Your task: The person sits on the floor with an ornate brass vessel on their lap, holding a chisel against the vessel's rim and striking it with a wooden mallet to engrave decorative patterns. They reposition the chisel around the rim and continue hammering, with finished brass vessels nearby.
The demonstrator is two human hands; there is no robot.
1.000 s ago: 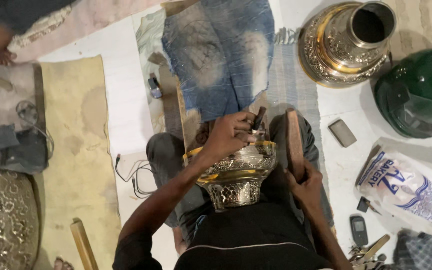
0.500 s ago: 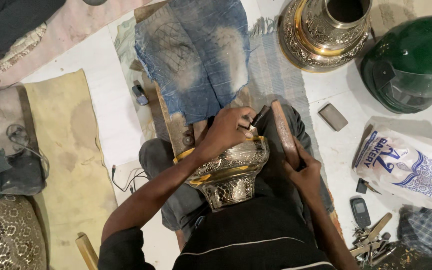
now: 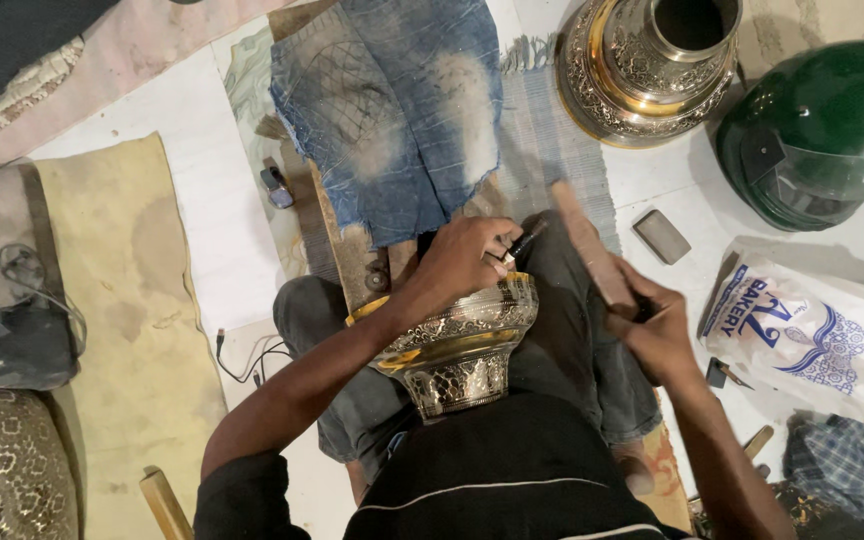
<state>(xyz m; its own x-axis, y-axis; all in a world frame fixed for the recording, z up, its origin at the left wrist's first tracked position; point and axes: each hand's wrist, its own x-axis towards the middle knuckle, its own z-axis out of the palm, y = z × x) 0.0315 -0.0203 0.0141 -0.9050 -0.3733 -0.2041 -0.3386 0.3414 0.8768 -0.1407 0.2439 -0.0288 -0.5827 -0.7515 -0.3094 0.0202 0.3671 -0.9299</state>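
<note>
An engraved metal bowl (image 3: pixel 457 345) rests in the person's lap, with the left hand (image 3: pixel 462 262) on its far rim holding a chisel (image 3: pixel 522 243) and the right hand (image 3: pixel 657 330) just to the right gripping a wooden mallet (image 3: pixel 592 250). Beyond them a piece of denim (image 3: pixel 392 110) lies over a wooden plank (image 3: pixel 347 250). Farther right stand a large metal vase (image 3: pixel 652 65) and a helmet (image 3: pixel 822 130) (side by side), with a plastic bag (image 3: pixel 812 335) nearer the person.
</note>
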